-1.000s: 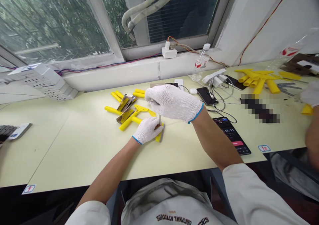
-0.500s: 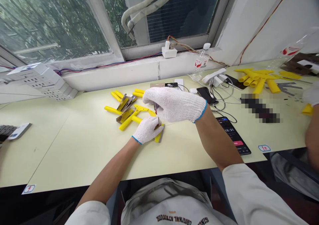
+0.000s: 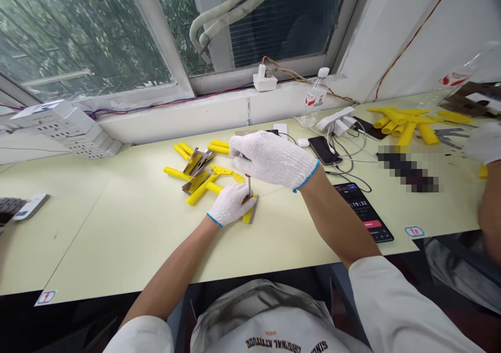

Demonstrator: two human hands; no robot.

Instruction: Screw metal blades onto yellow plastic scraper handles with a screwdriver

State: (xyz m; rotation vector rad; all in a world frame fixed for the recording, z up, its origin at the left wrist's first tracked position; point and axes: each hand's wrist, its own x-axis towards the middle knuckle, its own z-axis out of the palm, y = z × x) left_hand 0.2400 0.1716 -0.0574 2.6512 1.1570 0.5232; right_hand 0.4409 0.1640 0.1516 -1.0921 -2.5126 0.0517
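My left hand, in a white knit glove with a blue hem, presses a yellow scraper with a metal edge against the table. Above it my right hand, gloved the same way, is closed around the handle of a screwdriver. Its thin shaft points down at the scraper head beside my left fingertips; the tip is hidden by them. Just left lie other yellow scrapers, some with metal blade plates.
A phone with a running timer lies right of my right forearm. Behind it are cables, another phone and a bottle. White boxes are stacked at the back left. A co-worker's gloved hand is near yellow handles.
My right hand has turned and shifted slightly left, so more of the screwdriver shaft shows. My left hand stays put on the scraper. The co-worker's hand has moved left.
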